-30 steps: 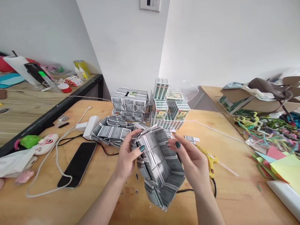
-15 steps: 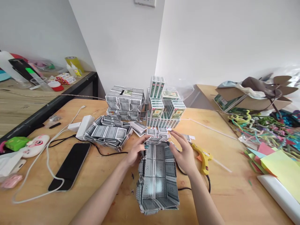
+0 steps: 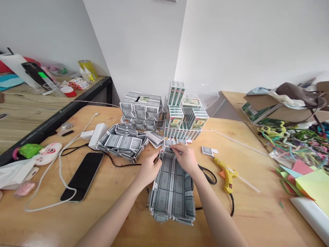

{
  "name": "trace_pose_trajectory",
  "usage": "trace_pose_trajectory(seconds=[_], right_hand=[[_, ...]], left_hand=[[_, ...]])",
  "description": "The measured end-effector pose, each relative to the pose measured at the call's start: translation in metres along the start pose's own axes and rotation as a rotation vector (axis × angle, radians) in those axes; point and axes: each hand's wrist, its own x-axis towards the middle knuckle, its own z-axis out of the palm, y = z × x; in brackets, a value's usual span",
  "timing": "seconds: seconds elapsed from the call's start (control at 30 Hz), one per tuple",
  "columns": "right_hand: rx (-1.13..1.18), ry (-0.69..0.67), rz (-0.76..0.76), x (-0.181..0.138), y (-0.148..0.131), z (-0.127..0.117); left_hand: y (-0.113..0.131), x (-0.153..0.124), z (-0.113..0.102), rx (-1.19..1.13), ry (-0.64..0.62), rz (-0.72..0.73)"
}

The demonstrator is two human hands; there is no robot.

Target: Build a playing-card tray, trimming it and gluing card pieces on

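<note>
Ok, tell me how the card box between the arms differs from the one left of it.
The near box shows its bare floor; the left box holds card pieces. The near box runs front to back; the left box lies more crosswise. Both have grey patterned card walls.

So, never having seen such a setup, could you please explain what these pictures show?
No machine here: a person works bare-handed, and every picture comes from one camera on their head, looking forward and down. The left hand and right hand touch the far end of a long, open box of grey-patterned playing cards; how firmly, I cannot tell. On the light-brown wooden table there are also a yellow plastic glue gun, a flat black phone, another grey card box and stacked green-and-white card packs.
</note>
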Motion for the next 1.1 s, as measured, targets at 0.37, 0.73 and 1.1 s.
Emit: trace_pose_trajectory(seconds=[0.37, 0.73, 1.1], right_hand=[[-0.014, -0.032, 0.007, -0.002, -0.002, 0.005], [-0.006, -0.037, 0.041, -0.001, -0.006, 0.004], [0.048, -0.113, -0.032, -0.008, -0.011, -0.011]], left_hand=[[0.002, 0.004, 0.001, 0.019, -0.023, 0.024], [-0.003, 0.003, 0.01, 0.028, 0.049, -0.031], [0.004, 0.018, 0.0, 0.248, 0.073, 0.009]])
